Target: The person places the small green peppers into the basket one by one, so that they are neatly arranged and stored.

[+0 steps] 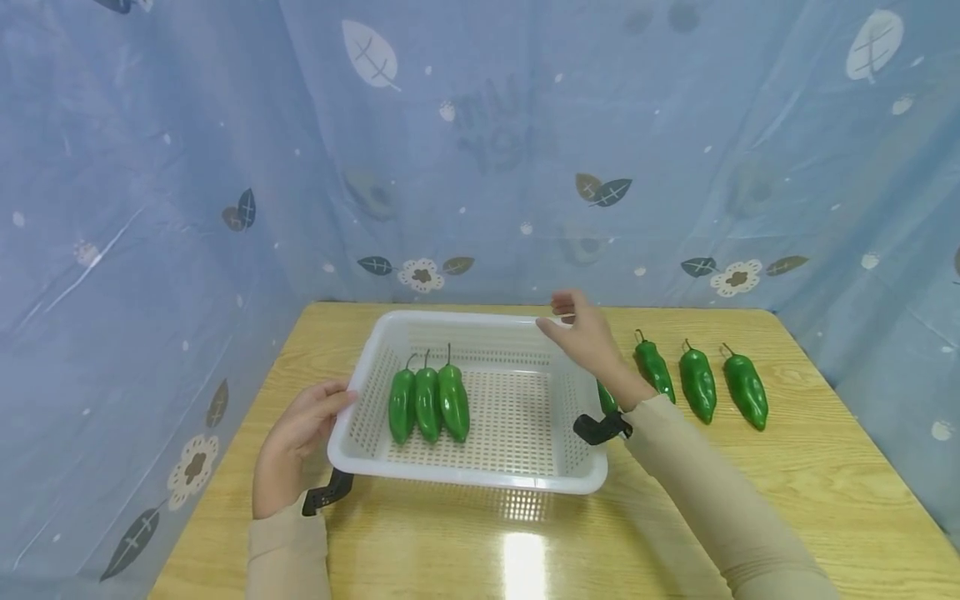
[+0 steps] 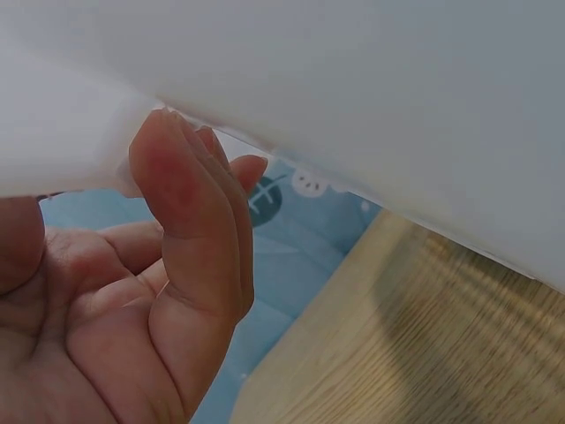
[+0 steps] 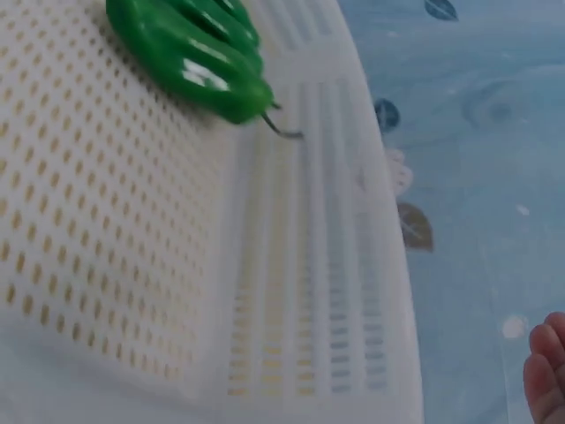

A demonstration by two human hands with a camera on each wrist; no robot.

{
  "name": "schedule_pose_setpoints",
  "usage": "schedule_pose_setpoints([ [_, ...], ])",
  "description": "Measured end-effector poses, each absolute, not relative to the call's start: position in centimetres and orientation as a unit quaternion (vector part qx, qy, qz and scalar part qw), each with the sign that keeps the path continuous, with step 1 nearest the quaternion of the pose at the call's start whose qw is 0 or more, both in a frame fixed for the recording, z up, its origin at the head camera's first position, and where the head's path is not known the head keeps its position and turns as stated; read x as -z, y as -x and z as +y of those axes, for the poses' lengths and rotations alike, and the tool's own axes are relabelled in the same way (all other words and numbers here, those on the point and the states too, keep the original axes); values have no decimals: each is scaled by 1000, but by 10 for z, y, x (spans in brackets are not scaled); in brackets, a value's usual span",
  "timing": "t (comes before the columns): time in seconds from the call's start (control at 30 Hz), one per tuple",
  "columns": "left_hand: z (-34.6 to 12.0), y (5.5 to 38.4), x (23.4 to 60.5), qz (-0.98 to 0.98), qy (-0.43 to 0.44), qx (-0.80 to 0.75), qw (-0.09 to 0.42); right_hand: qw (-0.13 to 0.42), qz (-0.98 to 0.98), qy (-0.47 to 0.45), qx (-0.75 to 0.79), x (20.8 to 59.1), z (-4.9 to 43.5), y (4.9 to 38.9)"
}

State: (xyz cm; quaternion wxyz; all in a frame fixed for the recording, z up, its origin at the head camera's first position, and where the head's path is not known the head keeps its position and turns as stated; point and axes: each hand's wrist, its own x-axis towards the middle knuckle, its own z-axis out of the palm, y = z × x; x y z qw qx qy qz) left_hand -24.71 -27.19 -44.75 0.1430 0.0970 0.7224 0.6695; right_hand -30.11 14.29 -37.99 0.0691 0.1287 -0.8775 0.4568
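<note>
Counter (image 1: 847, 467), wood-grained, far edge and both far corners in view; contents from the left:

Left hand (image 1: 303, 423), one, toward the counter's left edge; thumb over the rim and fingers beneath, gripping the basket's left end; white basket (image 1: 465, 477), one, perforated, its far rim near the counter's far edge, left of centre; whether its base sits flat cannot be told; first pepper (image 1: 402, 406), second pepper (image 1: 427, 404) and third pepper (image 1: 453, 402), green, side by side in the basket's left half, stems toward the far edge; right hand (image 1: 581, 333), one, above the basket's far right corner, thumb and fingers parted, holding nothing; fourth pepper (image 1: 607, 398), just outside the basket's right wall, mostly hidden by the right forearm; fifth pepper (image 1: 656, 367), sixth pepper (image 1: 697, 383) and seventh pepper (image 1: 746, 392), in a row toward the counter's far right corner; tally: three inside, four outside; judged by count, loading stands just under half done, four remaining.
</note>
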Motion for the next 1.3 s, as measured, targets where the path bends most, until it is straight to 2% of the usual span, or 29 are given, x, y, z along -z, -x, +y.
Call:
schedule_pose_setpoints([
  [0.33, -270, 250, 444, 719, -104, -671, 148, 117, -863, -123, -477, 375, 195, 291],
  [0.57, -268, 251, 444, 706, -118, -681, 154, 132, -871, -76, -467, 380, 235, 283],
  [1.0, -267, 248, 441, 720, -90, -672, 150, 163, -886, 48, -431, 427, 327, 260],
  [1.3, -269, 247, 442, 726, -80, -667, 147, 171, -881, 112, -427, 459, 368, 248],
])
